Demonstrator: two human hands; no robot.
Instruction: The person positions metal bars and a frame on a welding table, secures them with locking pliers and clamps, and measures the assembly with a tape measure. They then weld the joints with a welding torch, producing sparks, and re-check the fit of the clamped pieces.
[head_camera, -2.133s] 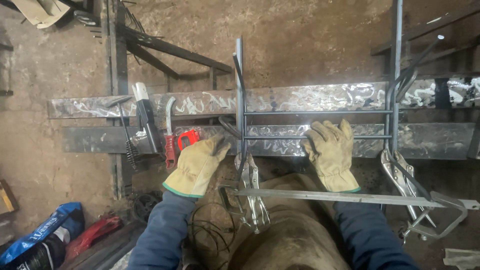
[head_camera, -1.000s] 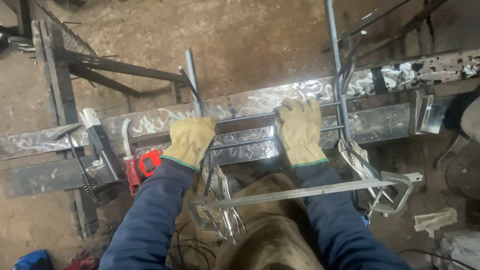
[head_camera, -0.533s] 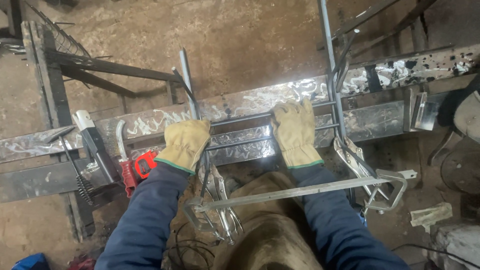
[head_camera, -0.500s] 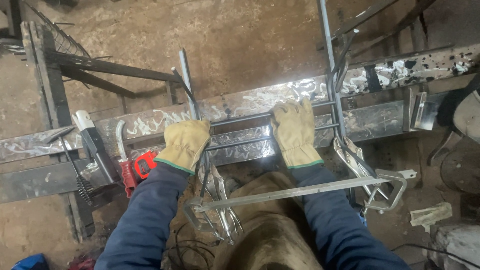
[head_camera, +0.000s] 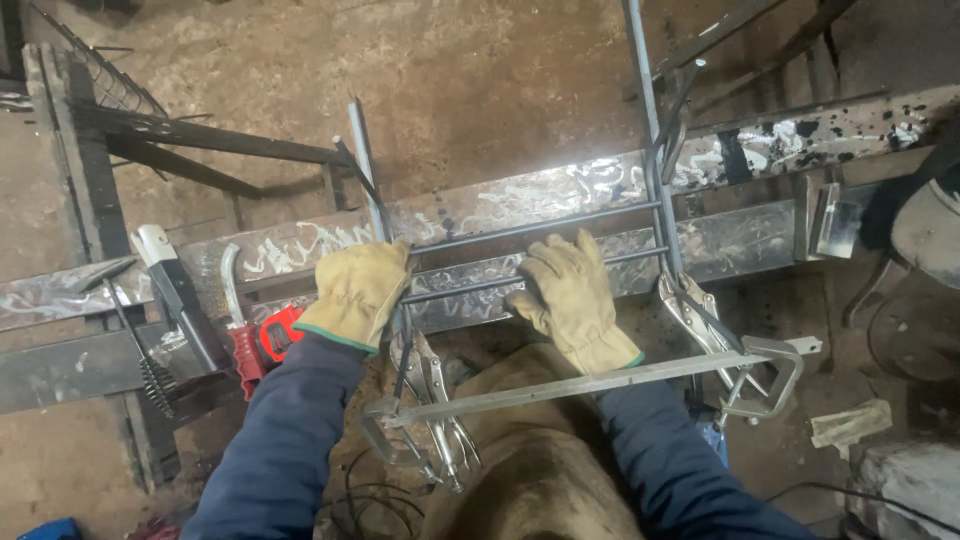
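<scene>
**Two gloved hands on a rod frame**

While the person looks down, the nearest thing is a flat metal bar (head_camera: 590, 383) lying across the knees, its long way running from 8 o'clock to 2 o'clock. Locking pliers (head_camera: 440, 400) hang at its left end, handles pointing to 6 o'clock. A second pair of locking pliers (head_camera: 715, 340) and a clamp (head_camera: 775, 380) grip its right end.

Just past the bar are the hands in yellow gloves. The left hand (head_camera: 355, 292) is curled around the left end of a thin rod frame (head_camera: 530, 250), holding it. The right hand (head_camera: 570, 295) lies on the frame's near rod with fingers spread flat, not closed around it.

Sitting on a shiny steel beam (head_camera: 500, 205), the frame has two cross rods with their long way running from 9 o'clock to 3 o'clock, tilted up a bit on the right. Its two side rods point away to 12 o'clock.

At 9 o'clock lie a wire brush (head_camera: 150, 375), a hammer (head_camera: 180, 290) and a red tool (head_camera: 265, 340). Farther off is the dirt floor (head_camera: 480, 90).
</scene>
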